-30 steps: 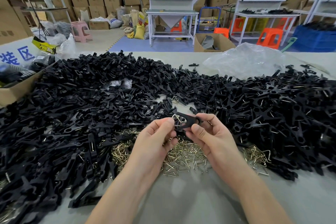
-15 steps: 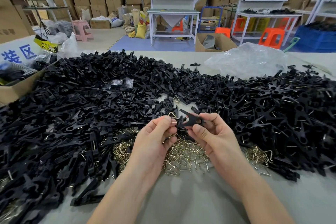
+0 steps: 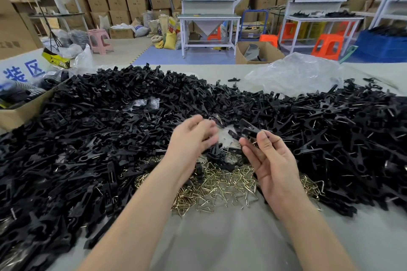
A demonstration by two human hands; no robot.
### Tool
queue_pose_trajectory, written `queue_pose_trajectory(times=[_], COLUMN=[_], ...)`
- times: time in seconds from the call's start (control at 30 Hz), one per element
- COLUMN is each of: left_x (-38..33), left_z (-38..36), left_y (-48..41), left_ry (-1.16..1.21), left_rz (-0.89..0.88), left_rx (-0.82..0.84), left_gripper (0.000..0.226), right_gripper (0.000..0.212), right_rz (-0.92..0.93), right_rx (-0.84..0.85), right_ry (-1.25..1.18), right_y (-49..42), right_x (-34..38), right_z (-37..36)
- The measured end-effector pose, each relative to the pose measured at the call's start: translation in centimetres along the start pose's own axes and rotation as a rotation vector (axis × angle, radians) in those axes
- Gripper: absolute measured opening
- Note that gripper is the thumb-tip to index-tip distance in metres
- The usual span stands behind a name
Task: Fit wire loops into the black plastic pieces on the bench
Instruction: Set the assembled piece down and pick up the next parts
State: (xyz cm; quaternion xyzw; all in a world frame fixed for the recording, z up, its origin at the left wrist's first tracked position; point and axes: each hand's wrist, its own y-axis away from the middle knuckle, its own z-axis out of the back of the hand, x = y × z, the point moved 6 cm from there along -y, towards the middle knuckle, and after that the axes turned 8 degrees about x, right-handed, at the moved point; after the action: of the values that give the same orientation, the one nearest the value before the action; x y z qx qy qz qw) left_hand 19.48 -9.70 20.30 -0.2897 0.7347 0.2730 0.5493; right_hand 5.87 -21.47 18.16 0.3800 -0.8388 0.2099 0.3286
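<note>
Right grip on black piece (fingertips)

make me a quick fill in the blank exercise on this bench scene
1. The right hand pinches a ___ plastic piece.
2. The wire loops heaped on the bench are ___ in colour.
3. The cardboard box sits at the bench's ___ edge.
Missing words: black; gold; left.

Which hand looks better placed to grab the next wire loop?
Probably the left hand: though blurred, it seems empty near the wire loops, while the right hand pinches a black piece.
</note>
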Motion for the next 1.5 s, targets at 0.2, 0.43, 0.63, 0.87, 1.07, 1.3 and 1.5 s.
queue_pose_trajectory(times=[0.2, 0.43, 0.63, 0.87, 1.07, 1.3, 1.5], left_x=[-0.9, 3.3, 3.2, 1.8, 1.4, 1.2, 1.9], left_z=[0.6, 0.0, 0.7, 1.3, 1.7, 2.2, 2.1], left_y=[0.5, 3.5, 4.7, 5.1, 5.5, 5.2, 4.8], left_ry=[-1.076, -1.620, -1.322, -1.095, -0.842, -0.411, -0.316], left_rz=[-0.142, -0.081, -0.276, -0.389, -0.357, -0.264, -0.167], left_rx=[-0.011, -0.058, -0.115, -0.152, -0.136, -0.134, -0.068], left_gripper=[0.023, 0.033, 0.017, 0.011, 0.012, 0.013, 0.016], right_gripper=[0.031, 0.034, 0.032, 0.030, 0.032, 0.036, 0.036], right_rz=[-0.014, -0.013, -0.026, -0.036, -0.042, -0.075, -0.073], right_rx=[-0.013, 0.050, 0.059, 0.103, 0.114, 0.187, 0.268], right_ry=[-0.027, 0.045, 0.079, 0.132, 0.147, 0.211, 0.346], right_y=[-0.1, 0.1, 0.2, 0.1, -0.1, 0.0, 0.2], right_x=[0.2, -0.3, -0.4, -1.0, -1.3, -1.7, -2.2], right_z=[0.5, -0.3, -0.3, -0.6, -0.5, -0.6, -0.8])
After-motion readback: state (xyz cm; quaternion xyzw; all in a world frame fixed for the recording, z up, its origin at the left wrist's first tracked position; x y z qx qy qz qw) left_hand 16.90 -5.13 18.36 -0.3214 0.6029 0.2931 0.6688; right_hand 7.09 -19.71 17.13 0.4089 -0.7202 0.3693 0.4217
